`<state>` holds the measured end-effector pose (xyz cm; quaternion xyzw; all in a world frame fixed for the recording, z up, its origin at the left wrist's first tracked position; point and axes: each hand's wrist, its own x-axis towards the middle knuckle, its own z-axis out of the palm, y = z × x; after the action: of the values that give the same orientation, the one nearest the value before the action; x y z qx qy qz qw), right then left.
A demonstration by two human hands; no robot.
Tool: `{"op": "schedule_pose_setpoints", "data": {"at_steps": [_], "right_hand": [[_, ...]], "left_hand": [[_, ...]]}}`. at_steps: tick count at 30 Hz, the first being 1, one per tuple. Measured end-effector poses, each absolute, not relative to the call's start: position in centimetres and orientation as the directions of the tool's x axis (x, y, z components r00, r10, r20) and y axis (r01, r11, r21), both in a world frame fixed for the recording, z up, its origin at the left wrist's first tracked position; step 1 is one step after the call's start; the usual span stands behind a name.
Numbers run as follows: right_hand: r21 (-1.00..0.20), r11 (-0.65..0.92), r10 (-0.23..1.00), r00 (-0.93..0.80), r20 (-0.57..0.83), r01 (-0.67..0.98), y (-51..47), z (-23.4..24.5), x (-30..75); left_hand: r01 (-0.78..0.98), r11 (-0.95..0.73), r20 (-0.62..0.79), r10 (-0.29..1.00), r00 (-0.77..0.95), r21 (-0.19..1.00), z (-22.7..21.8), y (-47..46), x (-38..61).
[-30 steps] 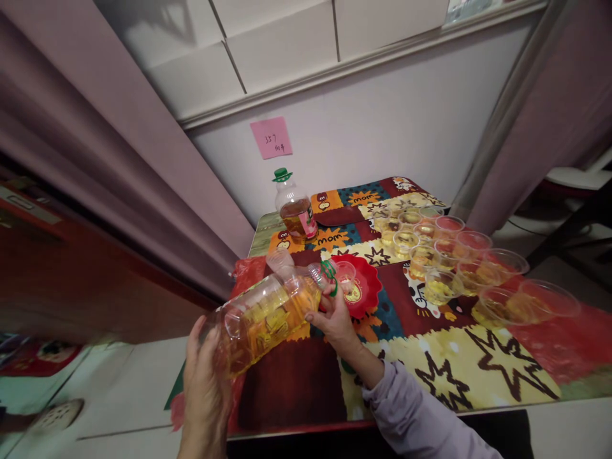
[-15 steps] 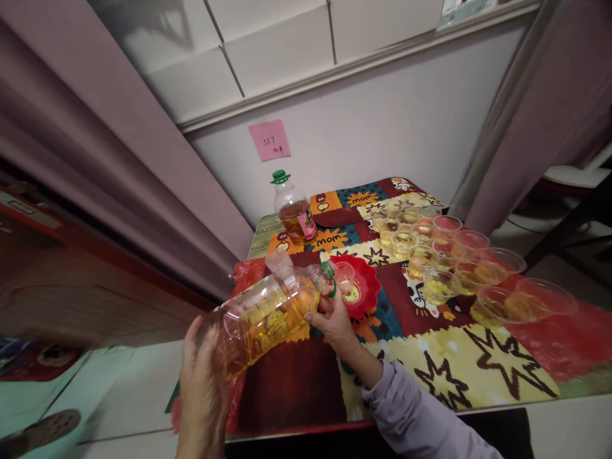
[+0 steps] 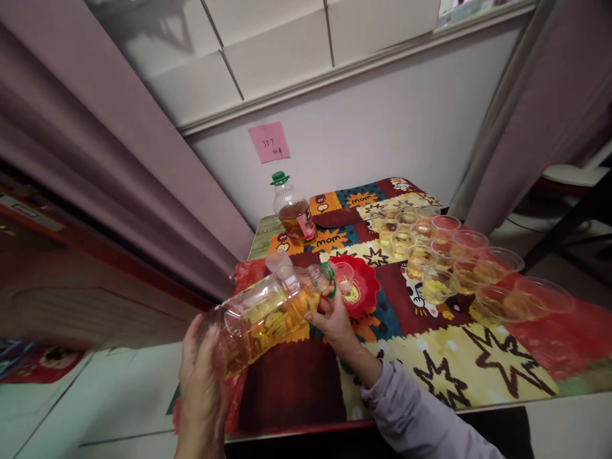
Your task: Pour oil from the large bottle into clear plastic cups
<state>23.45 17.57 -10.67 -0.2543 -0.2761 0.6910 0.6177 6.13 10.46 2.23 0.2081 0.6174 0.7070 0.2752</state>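
A large clear plastic bottle [image 3: 265,319] of yellow liquid lies tilted between my hands, its neck pointing right over a scalloped red plate [image 3: 368,287]. My left hand [image 3: 203,376] is wrapped round the bottle's base. At the neck, just below the green ring [image 3: 327,273], my right hand [image 3: 335,322] has its fingers curled against the bottle; some fingertips are hidden. A clear plastic cup [image 3: 344,274] sits by the bottle's mouth, over the plate, partly hidden. Behind the bottle's shoulder shows another clear cup [image 3: 278,260].
Several clear cups [image 3: 440,285] of yellow liquid stand grouped on the right of the patterned table mat [image 3: 296,382]. A green-capped bottle [image 3: 296,220] of darker liquid stands upright at the back left. Behind it is a white wall [image 3: 373,140] with a pink note [image 3: 269,141].
My hands and the bottle stay nearly in place. A shoe at the lower left has gone from view.
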Motion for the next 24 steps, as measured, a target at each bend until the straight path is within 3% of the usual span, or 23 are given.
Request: {"op": "schedule_pose_setpoints", "data": {"at_steps": [24], "right_hand": [[-0.683,-0.090,0.995,-0.095,-0.030,-0.725,17.7,-10.7,23.4]], "left_hand": [[-0.112,-0.022,-0.073,0.633,-0.771,0.993,3.6,10.7,7.3]]}}
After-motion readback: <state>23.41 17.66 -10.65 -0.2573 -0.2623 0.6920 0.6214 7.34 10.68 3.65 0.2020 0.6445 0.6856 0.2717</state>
